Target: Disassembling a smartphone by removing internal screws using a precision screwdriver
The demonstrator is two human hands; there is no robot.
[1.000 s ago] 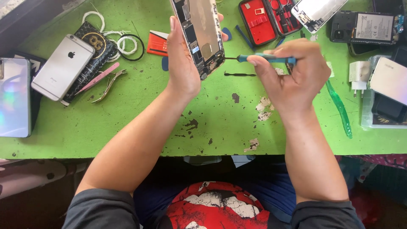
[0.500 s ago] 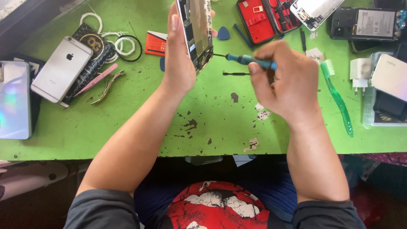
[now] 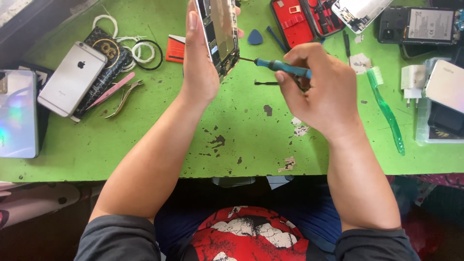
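Observation:
My left hand (image 3: 200,63) holds an opened phone (image 3: 221,34) upright on its edge over the green table (image 3: 145,140), its bare inner side turned to the right. My right hand (image 3: 321,92) grips a small blue-handled screwdriver (image 3: 280,66). The thin metal tip points left and touches the lower edge of the phone's inner side. A short dark screwdriver bit (image 3: 266,83) lies on the table just under the screwdriver.
At left lie a silver phone (image 3: 72,79), a shiny iridescent phone (image 3: 17,113), white and black rings (image 3: 137,50), pink tweezers (image 3: 111,90) and small pliers (image 3: 124,96). A red tool case (image 3: 299,21), blue pick (image 3: 255,37), green toothbrush (image 3: 386,108), white charger (image 3: 412,79) and more phones sit at right.
The phone has been turned more upright and edge-on. My right hand has shifted a little left and down while the screwdriver tip stays at the phone's lower edge.

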